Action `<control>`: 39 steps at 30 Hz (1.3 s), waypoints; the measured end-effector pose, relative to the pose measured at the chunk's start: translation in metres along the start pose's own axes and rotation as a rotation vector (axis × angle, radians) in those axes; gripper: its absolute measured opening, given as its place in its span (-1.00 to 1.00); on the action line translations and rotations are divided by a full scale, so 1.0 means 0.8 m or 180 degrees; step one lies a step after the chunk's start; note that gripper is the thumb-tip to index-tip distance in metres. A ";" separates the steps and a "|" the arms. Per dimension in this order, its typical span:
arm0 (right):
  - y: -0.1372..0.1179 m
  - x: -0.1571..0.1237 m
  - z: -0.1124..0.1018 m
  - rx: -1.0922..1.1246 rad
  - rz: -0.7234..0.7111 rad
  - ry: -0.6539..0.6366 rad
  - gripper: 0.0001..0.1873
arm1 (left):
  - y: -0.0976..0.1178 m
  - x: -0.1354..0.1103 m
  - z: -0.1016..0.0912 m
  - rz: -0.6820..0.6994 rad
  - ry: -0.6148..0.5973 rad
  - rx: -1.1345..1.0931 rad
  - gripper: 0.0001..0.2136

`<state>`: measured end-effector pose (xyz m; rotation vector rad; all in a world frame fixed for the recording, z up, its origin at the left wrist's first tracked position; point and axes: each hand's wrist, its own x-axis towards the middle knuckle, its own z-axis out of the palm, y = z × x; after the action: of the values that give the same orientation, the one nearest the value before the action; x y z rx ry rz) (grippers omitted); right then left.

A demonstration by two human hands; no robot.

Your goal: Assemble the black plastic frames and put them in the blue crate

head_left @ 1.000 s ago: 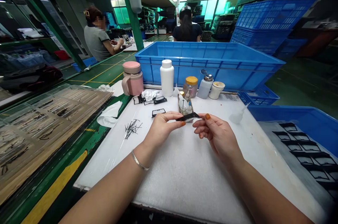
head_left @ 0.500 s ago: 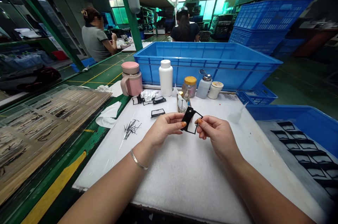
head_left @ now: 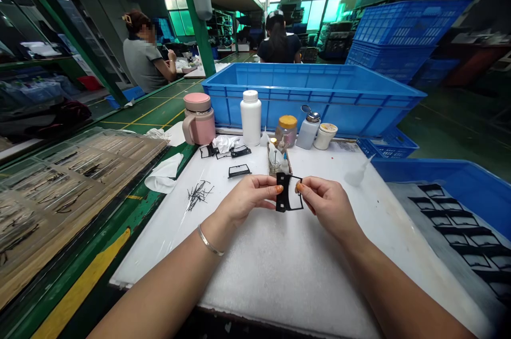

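A small black rectangular frame part (head_left: 282, 193) stands upright between my two hands, a little above the white foam mat (head_left: 279, 264). My left hand (head_left: 247, 200) pinches its left edge with thumb and fingers. My right hand (head_left: 325, 205) pinches its right edge. Both hands are closed on the part. More black frame parts (head_left: 238, 170) lie on the mat behind my hands, and a pile of thin black strips (head_left: 198, 192) lies to the left.
A pink mug (head_left: 198, 119), a white bottle (head_left: 251, 110), a yellow-lidded jar (head_left: 288, 129) and a pump dispenser (head_left: 308, 127) stand before a big blue crate (head_left: 311, 97). A blue bin with black frames (head_left: 459, 211) is at right. Clear trays (head_left: 72, 168) lie left. Two people work at far benches.
The black frame part has been turned from lying flat and edge-on to standing upright facing me. Both hands kept hold of it and dropped slightly toward the mat.
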<state>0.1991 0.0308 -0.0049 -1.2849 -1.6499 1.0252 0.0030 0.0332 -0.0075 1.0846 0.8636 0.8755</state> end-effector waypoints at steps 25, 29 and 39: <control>-0.006 -0.005 0.005 -0.0693 -0.0352 0.0171 -0.69 | -0.001 0.002 -0.001 0.0223 0.0215 -0.0162 -0.76; -0.005 -0.006 0.006 -0.0484 -0.0339 0.0199 -0.70 | -0.001 0.002 -0.001 0.0344 0.0223 -0.0044 -0.78; -0.004 -0.003 0.004 0.0968 -0.0233 0.0087 -0.70 | 0.004 -0.011 0.010 0.2513 0.0862 0.2575 -0.88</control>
<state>0.1956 0.0277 -0.0029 -1.0261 -1.4438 1.1574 0.0063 0.0228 -0.0014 2.1310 1.0617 1.3917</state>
